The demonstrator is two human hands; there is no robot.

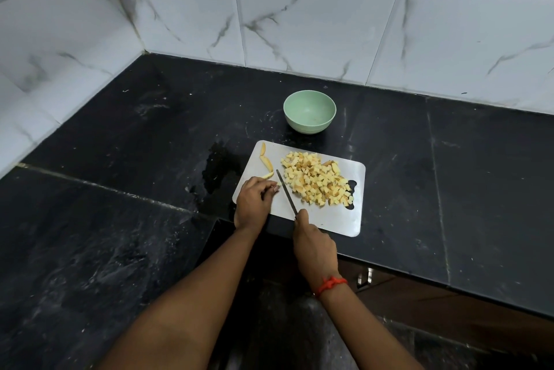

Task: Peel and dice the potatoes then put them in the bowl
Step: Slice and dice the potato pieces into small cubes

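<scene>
Both forearms reach out from under the camera, a red thread (331, 284) round my right wrist. Beneath everything runs the black stone countertop (120, 144), with a wet patch (218, 168) just left of the steel cutting board (335, 219). A smooth board beside water, lying close to the counter's front edge, could skate if I press hard.

Beyond it stands the green bowl (309, 126), with nothing in it that I can see. It sits apart from the board, so carrying dice across could scatter some. The diced potato (314, 182) is heaped on the board's right half, crowding the handle cut-out, where cubes may drop through or roll off.

My right hand (313, 246) grips the knife (286, 194), forefinger along its spine. My left hand (253, 201) has its fingers bent down on the board just beside the blade — the chief danger is a nicked fingertip. Whether it pinches the nearest of the potato strips (266, 163) I cannot tell.
</scene>
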